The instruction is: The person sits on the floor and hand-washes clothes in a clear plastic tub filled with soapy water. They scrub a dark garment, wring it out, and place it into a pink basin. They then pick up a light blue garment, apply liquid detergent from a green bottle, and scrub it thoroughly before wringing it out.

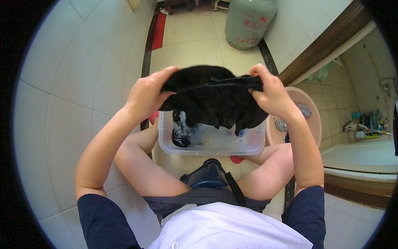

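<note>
2 hands on this black garment point(213, 97), and imo that's the right way to handle it. Left hand point(150, 90) is gripping the left end between thumb and fingers, right hand point(273, 94) has the right end the same way, so the top edge stretches between them and the rest hangs down. It's up over the far part of the translucent plastic tub point(211, 152), which has what looks like water plus a shiny black bundle point(181, 142) at its left. My 2 cents: hold it low and centered so any drips land in the tub, not on the floor tiles point(195, 41) or the peach basin point(318, 124) to the right. Even tension should stop the middle sagging.
</note>
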The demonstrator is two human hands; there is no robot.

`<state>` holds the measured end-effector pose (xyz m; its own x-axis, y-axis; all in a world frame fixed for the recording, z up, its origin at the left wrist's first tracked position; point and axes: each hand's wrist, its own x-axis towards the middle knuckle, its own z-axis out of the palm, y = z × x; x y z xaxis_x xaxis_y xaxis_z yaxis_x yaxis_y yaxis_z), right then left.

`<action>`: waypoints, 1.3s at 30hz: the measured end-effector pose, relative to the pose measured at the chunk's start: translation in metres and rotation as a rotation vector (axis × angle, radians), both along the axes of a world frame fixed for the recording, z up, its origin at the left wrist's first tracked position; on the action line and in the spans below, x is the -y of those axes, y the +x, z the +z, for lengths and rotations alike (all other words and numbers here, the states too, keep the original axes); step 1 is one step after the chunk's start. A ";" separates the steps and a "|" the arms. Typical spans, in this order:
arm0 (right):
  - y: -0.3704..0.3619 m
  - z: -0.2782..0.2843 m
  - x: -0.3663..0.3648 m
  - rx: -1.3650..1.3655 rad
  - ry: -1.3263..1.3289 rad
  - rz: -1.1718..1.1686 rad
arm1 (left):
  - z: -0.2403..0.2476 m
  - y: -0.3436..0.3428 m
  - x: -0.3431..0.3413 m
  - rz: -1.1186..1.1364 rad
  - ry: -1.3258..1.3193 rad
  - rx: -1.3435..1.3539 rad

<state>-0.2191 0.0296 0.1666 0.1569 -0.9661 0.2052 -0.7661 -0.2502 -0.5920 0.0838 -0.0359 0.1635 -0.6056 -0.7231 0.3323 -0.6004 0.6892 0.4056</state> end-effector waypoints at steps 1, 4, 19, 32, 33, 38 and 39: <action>-0.001 -0.010 0.002 -0.203 0.095 -0.033 | -0.009 -0.003 0.001 0.023 -0.020 0.264; -0.003 -0.066 0.010 -0.455 0.232 -0.018 | -0.066 -0.025 0.009 0.043 0.037 0.863; 0.046 -0.372 0.002 -0.542 0.763 0.001 | -0.386 -0.085 0.013 -0.048 0.673 0.762; 0.114 -0.266 0.021 0.224 0.013 -0.258 | -0.320 -0.105 0.025 0.376 2.059 -1.416; 0.119 -0.255 0.013 0.251 -0.001 -0.316 | -0.319 -0.105 0.023 0.311 1.955 -1.313; 0.132 -0.245 0.004 0.271 -0.124 -0.565 | -0.305 -0.100 -0.017 0.112 1.985 -1.553; 0.127 -0.248 0.007 0.296 -0.146 -0.552 | -0.299 -0.104 -0.025 0.338 1.828 -1.454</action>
